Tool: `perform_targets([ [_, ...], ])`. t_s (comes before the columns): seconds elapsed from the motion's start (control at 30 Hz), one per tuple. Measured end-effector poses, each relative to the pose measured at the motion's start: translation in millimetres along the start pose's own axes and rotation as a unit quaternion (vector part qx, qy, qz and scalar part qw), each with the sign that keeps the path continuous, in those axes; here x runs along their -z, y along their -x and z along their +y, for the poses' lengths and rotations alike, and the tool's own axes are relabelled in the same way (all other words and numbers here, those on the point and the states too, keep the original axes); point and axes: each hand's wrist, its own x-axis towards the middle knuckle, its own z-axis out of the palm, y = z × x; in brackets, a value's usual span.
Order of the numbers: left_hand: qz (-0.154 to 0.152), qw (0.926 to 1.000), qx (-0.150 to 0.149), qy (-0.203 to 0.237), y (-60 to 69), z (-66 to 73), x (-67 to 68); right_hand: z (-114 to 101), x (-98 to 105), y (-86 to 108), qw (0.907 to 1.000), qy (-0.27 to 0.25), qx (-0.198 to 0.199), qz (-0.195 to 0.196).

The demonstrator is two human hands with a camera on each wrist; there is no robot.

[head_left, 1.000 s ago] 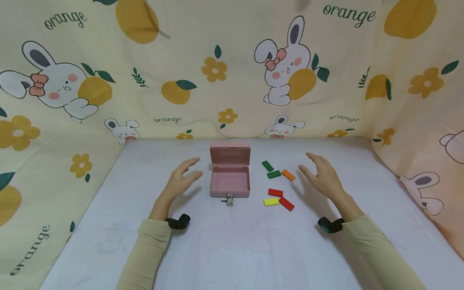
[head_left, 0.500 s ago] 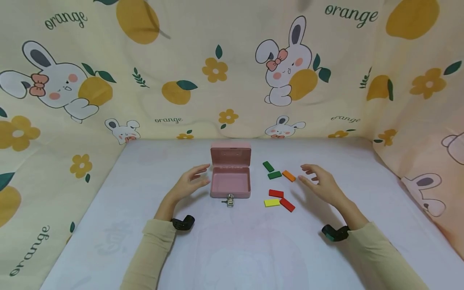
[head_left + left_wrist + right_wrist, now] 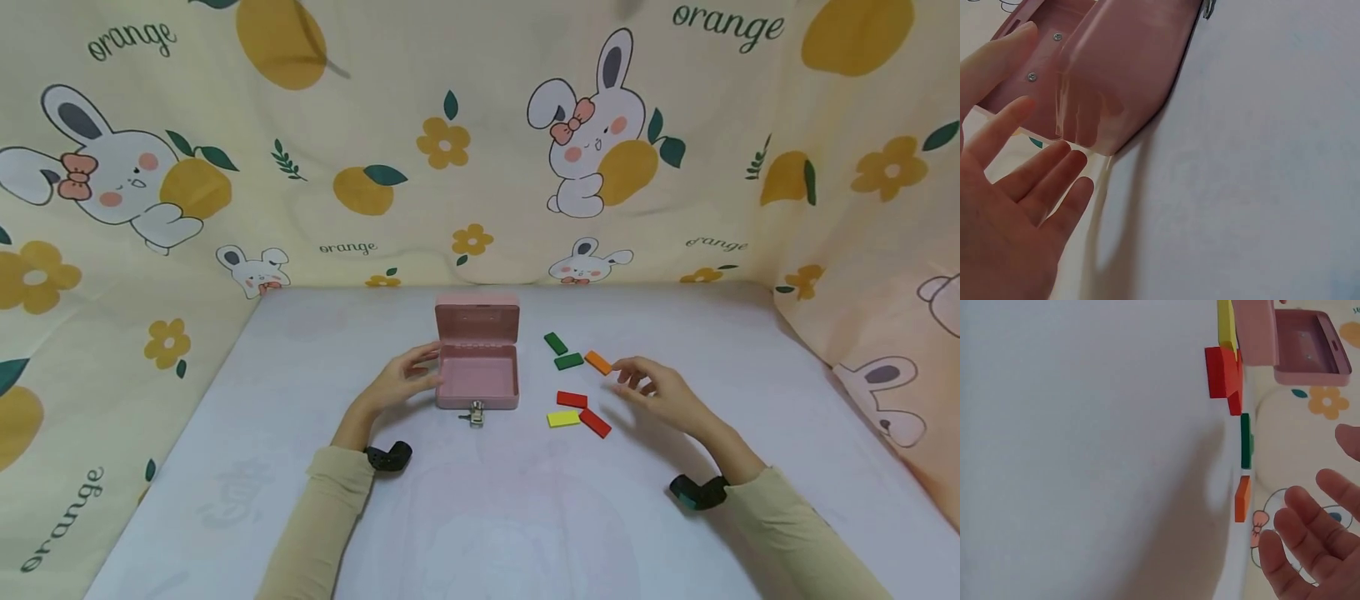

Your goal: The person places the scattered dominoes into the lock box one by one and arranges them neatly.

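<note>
A pink metal box [image 3: 477, 377] stands with its lid raised, and a small lock with a key [image 3: 476, 414] hangs at its front. My left hand [image 3: 399, 385] is at the box's left side, fingers spread and relaxed; whether they touch it I cannot tell. In the left wrist view the box's side wall [image 3: 1129, 62] is beyond the fingertips of the left hand [image 3: 1016, 219]. Beside the orange block [image 3: 598, 362] is my right hand [image 3: 663, 396], loosely bent and holding nothing. The right wrist view has the orange block [image 3: 1242, 500] left of the right hand [image 3: 1316, 550].
Two green blocks [image 3: 568, 361] lie right of the box. Nearer the front are two red blocks [image 3: 595, 422] and a yellow block [image 3: 563, 418]. A patterned cloth [image 3: 405, 100] rises behind the white table [image 3: 480, 517].
My left hand has moved right, up to the box's side. The right hand has come down and slightly nearer the orange block, its fingers drawing closer together.
</note>
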Motion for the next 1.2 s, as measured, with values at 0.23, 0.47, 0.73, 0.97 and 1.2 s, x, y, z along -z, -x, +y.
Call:
perform_targets([
  [0.23, -0.012, 0.9999, 0.002, 0.010, -5.0, -0.6, -2.6, 11.2, -0.2, -6.1, 0.9995, -0.016, -0.014, -0.023],
  [0.47, -0.024, 0.9996, -0.011, 0.002, -11.5, -5.8, -2.9, 27.3, 4.5, -22.5, 0.9967, -0.036, -0.040, -0.060],
  [0.73, -0.034, 0.9994, 0.006, -0.003, -13.7, -10.6, -2.3, 38.1, 6.3, -38.1, 0.9932, -0.051, -0.043, -0.095],
  [0.97, -0.042, 0.9989, 0.021, 0.006, -13.1, -13.8, -0.9, 42.3, 11.4, -50.7, 0.9902, -0.055, -0.050, -0.118],
  [1.2, -0.051, 0.9984, 0.022, 0.012, -13.2, -15.1, 0.1, 47.9, 14.7, -62.8, 0.9857, -0.076, -0.045, -0.144],
])
